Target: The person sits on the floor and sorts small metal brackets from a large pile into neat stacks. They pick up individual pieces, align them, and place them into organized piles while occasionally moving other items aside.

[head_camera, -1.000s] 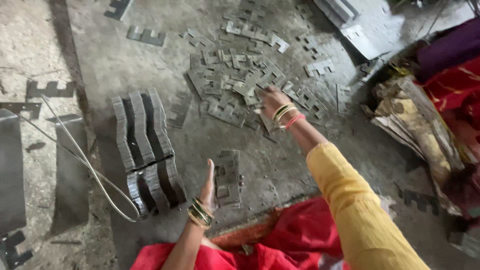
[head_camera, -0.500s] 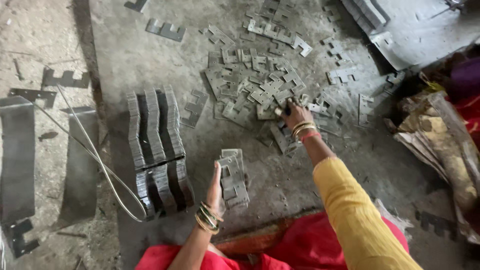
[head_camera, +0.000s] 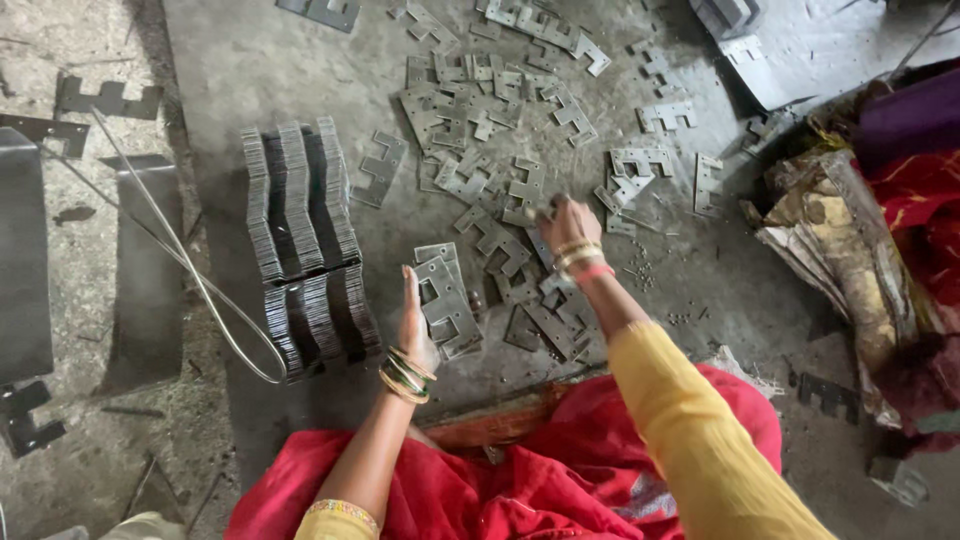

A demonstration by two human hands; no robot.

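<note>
My left hand stands on edge, fingers straight, pressed against the left side of a small stack of flat notched metal plates on the floor. My right hand reaches forward into a scatter of loose grey metal plates and its fingers close on one plate at the near edge of the scatter. Both wrists wear bangles. A yellow sleeve covers my right arm.
A tall bundled stack of the same plates lies to the left, with a bent wire looping beside it. A dark metal sheet lies at far left. Crumpled cloth and rags sit at right. Red fabric covers my lap.
My right hand has drawn back toward me from the far part of the scatter to its near edge. The left hand stays against the small stack.
</note>
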